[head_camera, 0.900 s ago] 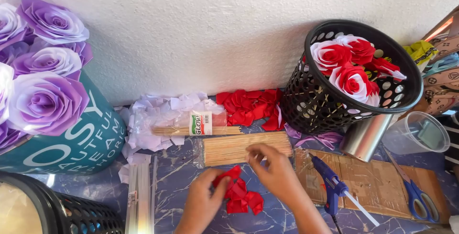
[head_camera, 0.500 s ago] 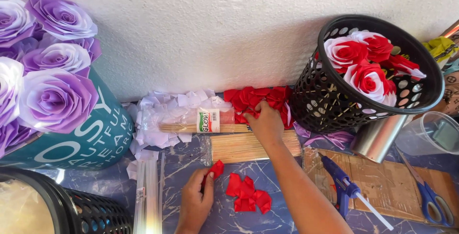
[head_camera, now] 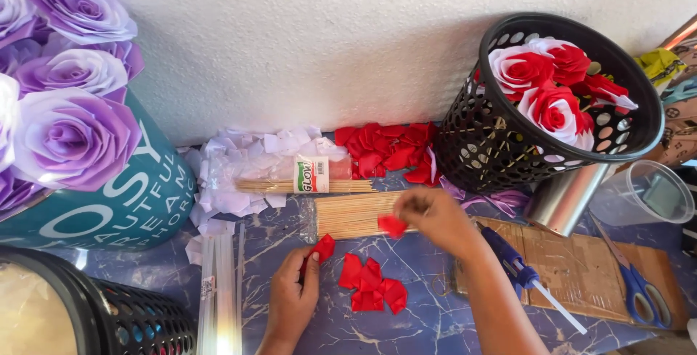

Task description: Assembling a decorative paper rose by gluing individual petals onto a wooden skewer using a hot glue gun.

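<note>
We look down on a blue marbled desk (head_camera: 435, 319) set against a white textured wall (head_camera: 327, 43).

Left hand (head_camera: 294, 293): fingers closed, pinching one small red paper petal (head_camera: 324, 247) at its fingertips, low on the desk. Right hand (head_camera: 435, 217): fingers drawn together on a second red paper petal (head_camera: 392, 225), held just above the open bundle of thin wooden skewers (head_camera: 352, 215). Between and just below the two hands lies a small heap of loose red petals (head_camera: 372, 284), flat on the desk, touching neither hand.

Behind the skewers we note a second, packaged bundle of skewers with a printed label (head_camera: 308, 181), lying on a scatter of pale lilac paper petals (head_camera: 247, 159). A larger pile of red petals (head_camera: 388, 148) sits at the wall, just beside a black perforated plastic basket (head_camera: 479, 144) that holds finished red-and-white paper roses (head_camera: 552, 83). A shiny metal cylinder (head_camera: 566, 199) leans at the basket's foot.

Right of the right forearm: a blue glue gun (head_camera: 512, 260) on a sheet of brown cardboard (head_camera: 581, 268), with blue-handled scissors (head_camera: 642, 293) near its far end. A clear plastic cup (head_camera: 650, 195) stands beyond.

Far left: a teal round box (head_camera: 123, 202) filled with purple paper roses (head_camera: 65, 130); a second black mesh basket (head_camera: 131, 319) at the bottom corner; clear glue sticks (head_camera: 218, 282) beside it.
</note>
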